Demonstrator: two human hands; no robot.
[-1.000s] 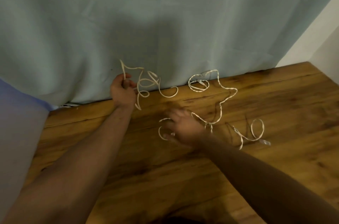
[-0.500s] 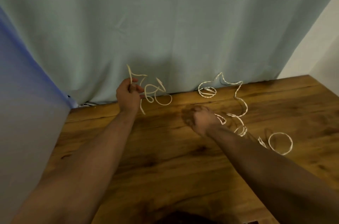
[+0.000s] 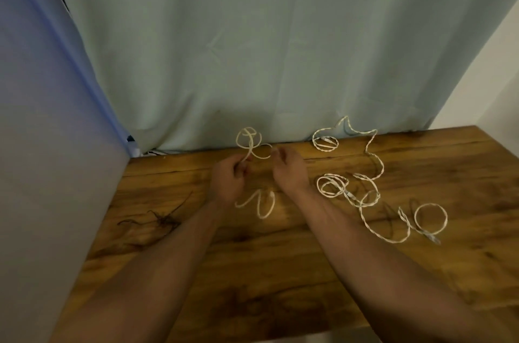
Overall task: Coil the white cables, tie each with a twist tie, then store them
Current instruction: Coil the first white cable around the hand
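Holding a white cable [image 3: 249, 147] just above the far edge of the wooden table [image 3: 252, 272], both hands sit close together near the middle of that edge. The left hand [image 3: 229, 182] has its fingers curled into a fist round the cable's lower stretch. From the fist the cable rises into 2 or 3 small loose loops in front of the pale green curtain [image 3: 252, 48]. A loose S-shaped bend of the same white cord lies flat on the table between the 2 wrists.

The right hand [image 3: 289, 171] has its thumb and fingertips closed in a pinch on the right-hand end of the raised loops, with the other fingers curled in. A second white cable [image 3: 365, 176], twisted along its length, sprawls uncoiled over the right half of the table, from a small loop at the far edge to a round ring near the right edge.

Thin dark strands [image 3: 161, 220] lie near the left edge beside a grey-blue panel [image 3: 42, 146]; I cannot tell what they are.
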